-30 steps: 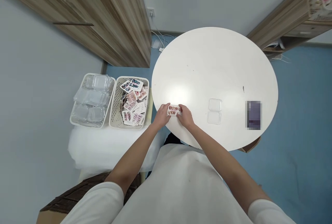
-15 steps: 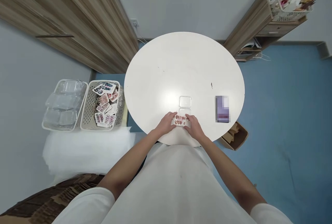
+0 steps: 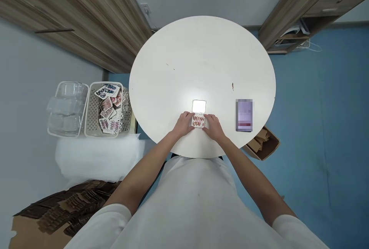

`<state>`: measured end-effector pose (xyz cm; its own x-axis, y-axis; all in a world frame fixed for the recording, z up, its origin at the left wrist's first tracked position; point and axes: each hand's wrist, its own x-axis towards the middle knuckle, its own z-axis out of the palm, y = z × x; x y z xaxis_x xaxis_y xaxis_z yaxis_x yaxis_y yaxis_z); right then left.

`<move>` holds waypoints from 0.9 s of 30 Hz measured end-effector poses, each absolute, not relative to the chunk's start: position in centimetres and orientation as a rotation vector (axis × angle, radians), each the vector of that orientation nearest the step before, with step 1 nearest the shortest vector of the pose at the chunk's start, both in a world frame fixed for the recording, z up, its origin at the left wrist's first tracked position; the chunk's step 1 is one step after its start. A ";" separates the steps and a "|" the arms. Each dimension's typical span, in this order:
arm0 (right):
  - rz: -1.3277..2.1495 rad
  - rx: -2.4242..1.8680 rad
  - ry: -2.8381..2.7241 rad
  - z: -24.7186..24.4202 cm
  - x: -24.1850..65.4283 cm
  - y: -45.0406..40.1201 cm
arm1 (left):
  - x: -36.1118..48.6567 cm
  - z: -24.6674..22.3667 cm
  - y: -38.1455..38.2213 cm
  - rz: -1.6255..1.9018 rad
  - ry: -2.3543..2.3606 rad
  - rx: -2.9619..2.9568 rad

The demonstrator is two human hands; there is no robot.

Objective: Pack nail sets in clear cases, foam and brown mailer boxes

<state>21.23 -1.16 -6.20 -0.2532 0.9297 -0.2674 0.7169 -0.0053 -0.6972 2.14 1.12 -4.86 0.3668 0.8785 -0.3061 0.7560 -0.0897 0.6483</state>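
A small card of reddish press-on nails [image 3: 198,121] lies in the lower half of a clear plastic box near the front edge of the white oval table [image 3: 201,57]. The box's clear lid [image 3: 199,106] is flipped back, away from me. My left hand [image 3: 183,124] grips the left side of the card and box, thumb and fingers at its edge. On the right side, my right hand [image 3: 213,126] holds the opposite edge in the same way.
A purple, pixelated object [image 3: 244,115] lies on the table's right. At left stand a basket of nail cards [image 3: 123,114] and a basket of clear boxes [image 3: 67,107], above white sheeting [image 3: 98,158]. A cardboard box [image 3: 269,147] stands on the floor at right.
The nail card has gone from above the table, in front of the box, down into the box's lower half. Both hands moved with it. The head view has shifted.
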 end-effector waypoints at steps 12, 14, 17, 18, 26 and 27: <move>1.102 -1.680 -2.034 -6.5 21.8 -1.4 | 1.7 -5.5 0.6 0.267 1.324 1.859; 1.107 -1.666 -2.032 -6.6 21.9 -1.4 | 1.7 -5.6 0.6 0.271 1.317 1.868; 1.124 -1.659 -2.021 -6.6 21.9 -1.3 | 1.5 -5.7 0.8 0.273 1.301 1.870; 1.131 -1.662 -2.014 -6.5 22.0 -1.2 | 1.5 -5.7 0.8 0.271 1.295 1.867; 1.394 -1.675 -1.796 -5.5 22.1 -1.6 | 1.4 -5.4 -0.8 0.332 1.399 1.651; 1.432 -1.693 -1.727 -5.5 21.9 -1.8 | 1.4 -5.5 -1.1 0.339 1.432 1.577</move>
<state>21.85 -1.83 -5.46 -0.2395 0.8856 -0.3979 0.5546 -0.2116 -0.8048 1.42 -1.14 -5.49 0.2771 0.8848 -0.3746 0.6232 0.1312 0.7710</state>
